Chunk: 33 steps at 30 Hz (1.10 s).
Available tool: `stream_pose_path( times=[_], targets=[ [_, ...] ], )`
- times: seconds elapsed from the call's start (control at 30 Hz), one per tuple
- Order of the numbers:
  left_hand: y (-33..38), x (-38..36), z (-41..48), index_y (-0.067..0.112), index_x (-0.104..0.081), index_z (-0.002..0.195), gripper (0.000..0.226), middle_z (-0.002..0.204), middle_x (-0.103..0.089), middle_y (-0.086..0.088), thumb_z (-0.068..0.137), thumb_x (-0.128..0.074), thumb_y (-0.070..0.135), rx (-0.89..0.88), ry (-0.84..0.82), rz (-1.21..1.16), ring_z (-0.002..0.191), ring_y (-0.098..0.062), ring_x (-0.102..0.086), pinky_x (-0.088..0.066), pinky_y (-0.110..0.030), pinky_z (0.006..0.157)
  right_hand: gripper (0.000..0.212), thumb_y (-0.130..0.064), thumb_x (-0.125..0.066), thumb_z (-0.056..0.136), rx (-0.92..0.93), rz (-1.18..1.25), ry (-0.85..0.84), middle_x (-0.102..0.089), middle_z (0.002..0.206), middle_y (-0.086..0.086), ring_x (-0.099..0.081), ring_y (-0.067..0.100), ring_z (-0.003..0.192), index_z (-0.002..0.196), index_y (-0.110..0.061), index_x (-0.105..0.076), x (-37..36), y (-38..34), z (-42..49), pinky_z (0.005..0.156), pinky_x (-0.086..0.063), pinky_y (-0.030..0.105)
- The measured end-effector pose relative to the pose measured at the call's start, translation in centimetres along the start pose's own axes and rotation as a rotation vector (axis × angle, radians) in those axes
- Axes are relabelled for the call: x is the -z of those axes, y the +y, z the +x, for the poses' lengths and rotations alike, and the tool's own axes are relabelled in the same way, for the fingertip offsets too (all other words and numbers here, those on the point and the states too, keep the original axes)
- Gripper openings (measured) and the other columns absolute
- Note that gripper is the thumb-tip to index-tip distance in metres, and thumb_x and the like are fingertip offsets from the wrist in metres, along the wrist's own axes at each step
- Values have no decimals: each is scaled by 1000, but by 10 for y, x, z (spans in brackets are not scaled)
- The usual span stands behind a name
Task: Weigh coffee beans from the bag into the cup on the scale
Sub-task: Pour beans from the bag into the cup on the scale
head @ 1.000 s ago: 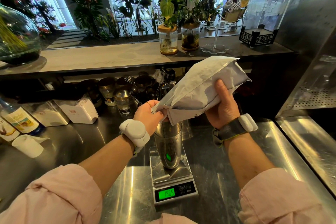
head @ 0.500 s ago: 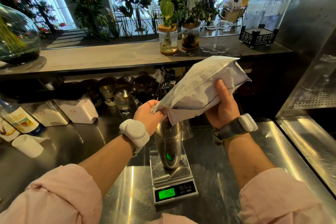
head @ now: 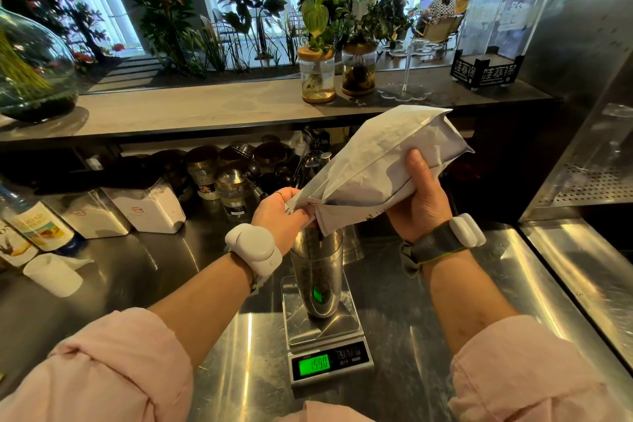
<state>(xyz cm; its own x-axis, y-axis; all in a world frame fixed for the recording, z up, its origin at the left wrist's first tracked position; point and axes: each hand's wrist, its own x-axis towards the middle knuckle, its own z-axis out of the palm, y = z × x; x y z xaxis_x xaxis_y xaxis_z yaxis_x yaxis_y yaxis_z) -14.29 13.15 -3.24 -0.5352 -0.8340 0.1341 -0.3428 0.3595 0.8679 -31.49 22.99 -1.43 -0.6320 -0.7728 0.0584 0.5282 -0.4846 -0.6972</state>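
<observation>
Beans bag (head: pixel 370 168) hung tilted, mouth over the steel cup (head: pixel 317 271) on the scale (head: pixel 325 336); my left hand (head: pixel 281 216) fingers pinched its mouth, my right hand (head: pixel 419 202) gripped its body.

The green number on the scale (head: pixel 330 364) is bigger now. A second ago it reads about 145 or 146, half a second ago about 156, and now it reads about 159. It goes up less in the last half second than in the one before. The dark beans show a bit higher behind the see-through strip of the cup (head: pixel 317 276), though that is hard to be sure of.
</observation>
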Motion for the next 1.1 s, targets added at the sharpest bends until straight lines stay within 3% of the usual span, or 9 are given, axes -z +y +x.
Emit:
stream_pose_path(
  times=[0.2,0.33,0.4,0.57,0.73,0.87,1.1],
  targets=[
    [0,0,0,30,-56,93,14,79,-61,14,88,-61,18,8,-11,-3,71,-1,-59,-40,-8,54,72,-25,-60,79,1,2,-27,-55,126,17,-49,39,124,144,-8,-37,0,0,-1,108,-35,62],
    [-1,0,1,25,-59,94,11,78,-62,10,87,-60,17,3,-2,5,71,-4,-58,-41,-13,55,91,-32,-78,67,32,7,-38,-53,130,20,-51,38,123,144,-6,-37,-4,-2,-5,107,-38,59],
    [-1,0,1,25,-59,94,10,77,-61,11,87,-60,17,-1,3,25,68,-3,-57,-42,-8,50,96,-34,-81,65,33,5,-41,-53,131,20,-52,38,123,145,-6,-36,-4,-3,-6,106,-40,58],
    [-1,0,2,25,-60,95,10,78,-61,11,87,-60,19,2,6,36,69,-3,-57,-39,-12,54,68,-24,-54,83,12,6,-15,-51,134,21,-47,41,129,146,-5,-35,1,-1,1,107,-37,61],
    [-1,0,2,27,-59,92,12,78,-62,11,87,-61,17,-6,8,18,71,-3,-59,-43,-6,50,67,-24,-54,83,15,-3,-13,-54,130,19,-49,40,128,145,-7,-36,1,0,1,107,-39,60],
    [-1,0,2,27,-59,95,12,83,-64,10,87,-61,17,10,-5,-9,78,-5,-62,-46,-15,60,68,-24,-54,83,18,1,-20,-53,130,19,-48,40,127,146,-6,-35,2,0,3,106,-39,60],
    [-2,-1,2,24,-61,98,12,79,-61,12,87,-61,18,8,5,28,70,-2,-57,-40,-14,56,68,-24,-53,82,17,-1,-22,-55,128,17,-50,38,125,146,-7,-35,2,1,2,107,-38,60]
  ],
)
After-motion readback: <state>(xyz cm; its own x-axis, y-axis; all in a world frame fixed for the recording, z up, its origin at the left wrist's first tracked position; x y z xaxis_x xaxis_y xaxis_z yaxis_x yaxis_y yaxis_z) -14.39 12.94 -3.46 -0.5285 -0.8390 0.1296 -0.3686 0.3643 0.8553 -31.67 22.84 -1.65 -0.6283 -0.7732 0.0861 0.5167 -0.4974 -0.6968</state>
